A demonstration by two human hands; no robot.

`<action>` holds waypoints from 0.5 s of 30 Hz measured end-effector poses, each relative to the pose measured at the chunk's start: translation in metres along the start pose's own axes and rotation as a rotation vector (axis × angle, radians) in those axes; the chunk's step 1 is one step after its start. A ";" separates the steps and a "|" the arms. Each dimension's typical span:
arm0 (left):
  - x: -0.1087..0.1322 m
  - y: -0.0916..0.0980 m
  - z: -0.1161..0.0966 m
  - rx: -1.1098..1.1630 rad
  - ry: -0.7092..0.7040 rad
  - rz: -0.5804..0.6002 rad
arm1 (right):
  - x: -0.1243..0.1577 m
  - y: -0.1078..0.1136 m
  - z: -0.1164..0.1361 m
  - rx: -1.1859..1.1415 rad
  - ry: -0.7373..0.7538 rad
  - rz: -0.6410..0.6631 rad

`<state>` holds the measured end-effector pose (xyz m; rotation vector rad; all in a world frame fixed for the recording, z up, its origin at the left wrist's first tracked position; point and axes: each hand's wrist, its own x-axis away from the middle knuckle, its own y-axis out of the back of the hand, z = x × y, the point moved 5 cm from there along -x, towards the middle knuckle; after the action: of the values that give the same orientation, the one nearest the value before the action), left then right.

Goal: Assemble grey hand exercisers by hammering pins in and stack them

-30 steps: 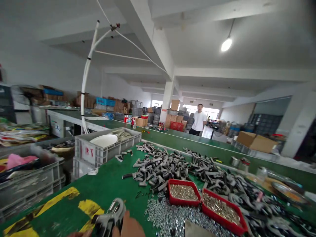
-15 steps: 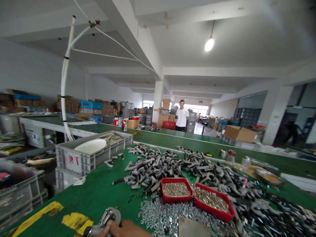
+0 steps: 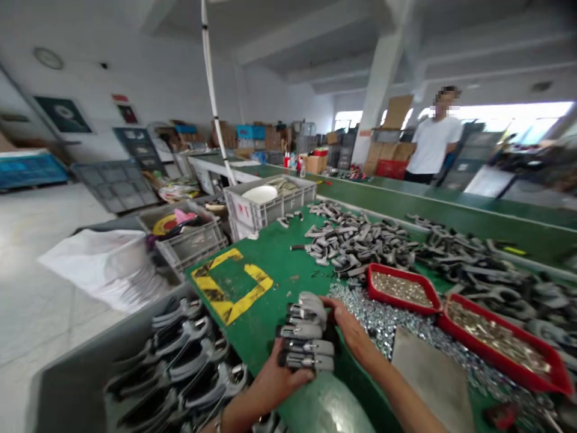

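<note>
At the frame's lower middle, the left hand (image 3: 278,380) and right hand (image 3: 354,334) pinched a row of grey tools (image 3: 309,340); uneven pressure could have spilled some.

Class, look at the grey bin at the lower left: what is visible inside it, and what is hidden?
Rows of grey-and-black parts lie inside the bin. Whatever is beneath them is covered and cannot be seen; the left forearm also blocks some.

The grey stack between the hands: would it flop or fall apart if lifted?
The grey stack probably won't flop: it looks like hard, shiny metal. It might slide apart, though, because it's several pieces lined up side by side.
</note>
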<state>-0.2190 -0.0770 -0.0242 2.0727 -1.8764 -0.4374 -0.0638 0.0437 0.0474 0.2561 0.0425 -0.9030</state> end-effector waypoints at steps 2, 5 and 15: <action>0.011 -0.022 -0.008 -0.021 0.007 0.095 | 0.004 0.000 -0.010 -0.082 -0.110 -0.010; 0.021 -0.045 -0.020 0.020 -0.017 0.113 | 0.013 -0.004 -0.021 -0.310 -0.276 -0.164; 0.014 -0.042 -0.060 -0.098 -0.110 0.243 | 0.022 -0.004 -0.006 -0.368 -0.193 -0.157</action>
<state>-0.1545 -0.0851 0.0118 1.7631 -2.0930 -0.5793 -0.0526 0.0263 0.0374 -0.1794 0.0495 -1.0536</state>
